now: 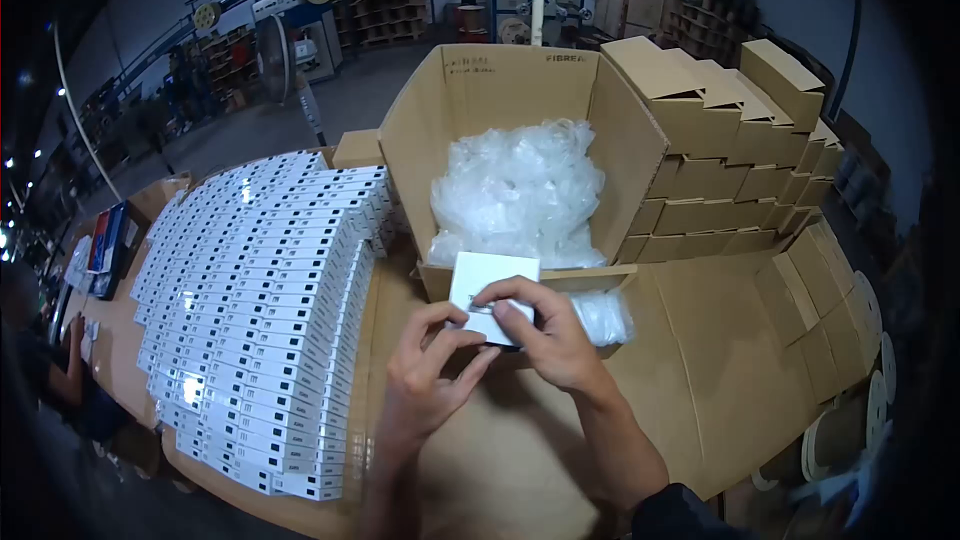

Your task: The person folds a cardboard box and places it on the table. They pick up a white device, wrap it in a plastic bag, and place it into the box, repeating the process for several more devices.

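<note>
A small, flat white box [497, 268] is held up over the front of the cardboard table, in front of a large open carton. My left hand [428, 372] grips its lower left edge with bent fingers. On its front face, my right hand [545, 338] has the thumb and index finger pressed close together around the middle. Whatever may lie between those fingertips is too small to make out. Just behind my right hand, a low cardboard tray [612, 280] holds clear plastic packets [604, 317].
Many stacked white boxes [240, 310] cover the left side. The large carton [520, 90] holds crumpled clear plastic bags [520, 185]. Brown cardboard boxes [720, 145] are piled at right, with open cartons [825, 305] nearer. Another person's arm [72, 365] shows at far left.
</note>
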Motion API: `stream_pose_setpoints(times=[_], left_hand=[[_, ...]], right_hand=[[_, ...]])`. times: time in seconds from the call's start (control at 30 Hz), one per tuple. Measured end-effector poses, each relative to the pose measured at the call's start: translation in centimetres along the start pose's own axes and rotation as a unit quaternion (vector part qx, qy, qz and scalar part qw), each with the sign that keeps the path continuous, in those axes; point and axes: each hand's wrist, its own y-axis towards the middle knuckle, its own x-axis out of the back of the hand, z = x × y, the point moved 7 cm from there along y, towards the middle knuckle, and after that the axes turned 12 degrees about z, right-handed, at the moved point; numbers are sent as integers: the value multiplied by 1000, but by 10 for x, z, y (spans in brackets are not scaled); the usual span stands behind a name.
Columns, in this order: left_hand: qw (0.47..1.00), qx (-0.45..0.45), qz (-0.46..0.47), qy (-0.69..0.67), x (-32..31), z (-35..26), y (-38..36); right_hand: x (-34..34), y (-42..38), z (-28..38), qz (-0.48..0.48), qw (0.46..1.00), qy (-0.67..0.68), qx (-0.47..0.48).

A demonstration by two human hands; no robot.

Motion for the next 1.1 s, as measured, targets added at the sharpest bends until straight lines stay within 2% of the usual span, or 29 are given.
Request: stream_pose_setpoints(times=[0.03, 0.1, 0.17, 0.23, 0.33, 0.4, 0.57, 0.6, 0.7, 0.73, 0.83, 0.93, 1.03, 1.07, 1.1], left_hand=[[999, -27, 34, 8, 2, -3, 16], [998, -14, 58, 5, 1, 6, 52], [998, -9, 44, 42, -5, 30, 98], [994, 5, 78, 76, -25, 69, 150], [987, 5, 67, 148, -58, 127, 231], [978, 6, 88, 191, -86, 156, 266], [951, 36, 153, 265, -136, 195, 299], [945, 70, 202, 249, -145, 219, 306], [962, 130, 159, 178, -136, 229, 317], [977, 110, 79, 162, -124, 223, 315], [984, 133, 16, 116, -84, 214, 319], [980, 131, -70, 132, -48, 192, 313], [987, 84, -107, 85, -27, 162, 303], [987, 38, -122, 99, -26, 163, 304], [993, 14, -111, 45, -26, 153, 301]], right_hand=[[13, -4, 1, 0, 1000, -9, -18], [31, -7, 5, -23, 994, 98, -43], [63, -1, 5, -53, 998, -1, -26], [96, 9, 22, -101, 961, -257, -30], [126, 35, 31, -162, 940, -300, 10], [139, 52, 34, -164, 924, -343, 34], [158, 75, 32, -164, 901, -396, 59], [161, 78, 30, -169, 902, -392, 57], [170, 87, 23, -184, 901, -388, 55], [172, 90, 23, -190, 898, -393, 61], [175, 98, 19, -202, 898, -386, 56], [179, 108, 20, -216, 897, -381, 62], [181, 122, 27, -224, 902, -364, 55], [181, 127, 30, -226, 905, -357, 48], [181, 131, 34, -229, 908, -350, 41]])
